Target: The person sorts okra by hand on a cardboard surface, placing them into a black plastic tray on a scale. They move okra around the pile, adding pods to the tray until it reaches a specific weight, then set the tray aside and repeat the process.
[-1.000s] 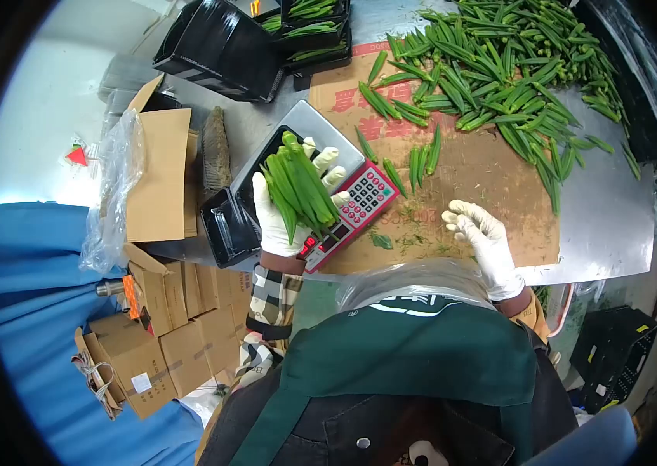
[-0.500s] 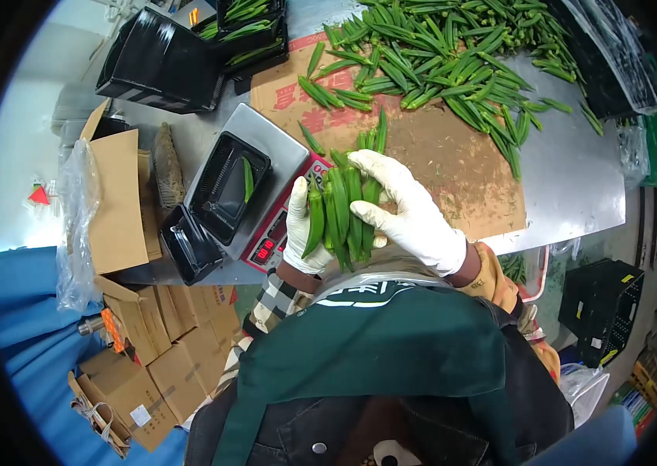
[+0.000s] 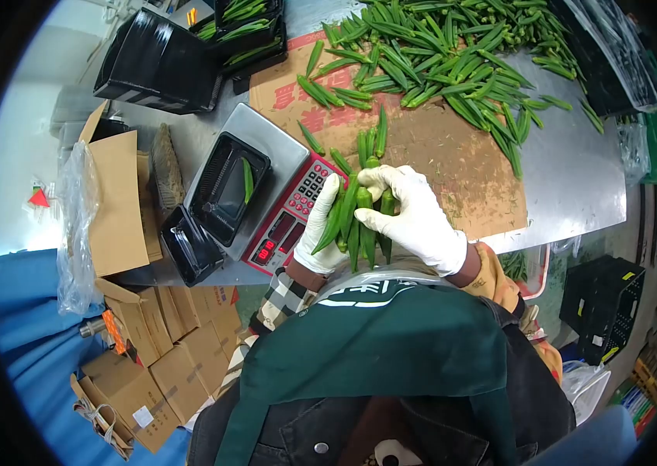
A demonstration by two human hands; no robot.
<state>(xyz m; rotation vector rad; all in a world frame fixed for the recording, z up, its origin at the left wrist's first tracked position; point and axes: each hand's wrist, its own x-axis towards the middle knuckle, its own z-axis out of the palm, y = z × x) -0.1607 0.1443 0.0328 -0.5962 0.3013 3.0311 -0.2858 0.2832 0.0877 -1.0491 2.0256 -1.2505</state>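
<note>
My gloved left hand [image 3: 318, 237] cups a small bunch of okra [image 3: 349, 213] from the left and below. From the other side my gloved right hand [image 3: 415, 216] grips pods at the top of the bunch between thumb and fingers. Part of the left fingers is hidden behind the okra. Left of the hands stands a digital scale [image 3: 295, 185] with a red keypad panel and lit red digits. A black plastic tray [image 3: 212, 220] rests on its platform, with a single okra pod [image 3: 248, 180] inside. A few loose pods lie just beyond my hands.
A big okra pile [image 3: 453, 58] spreads over a flattened cardboard sheet [image 3: 453, 167] on the metal table [image 3: 585, 182]. Black trays [image 3: 161, 58] are stacked at the back left, one group holding okra. More trays [image 3: 191, 247] and an open carton [image 3: 116, 202] stand left of the scale.
My right hand has drawn its fingertips inward and now pinches pods at the top of the bunch. The left hand has shifted slightly right and the pods have been rearranged.
</note>
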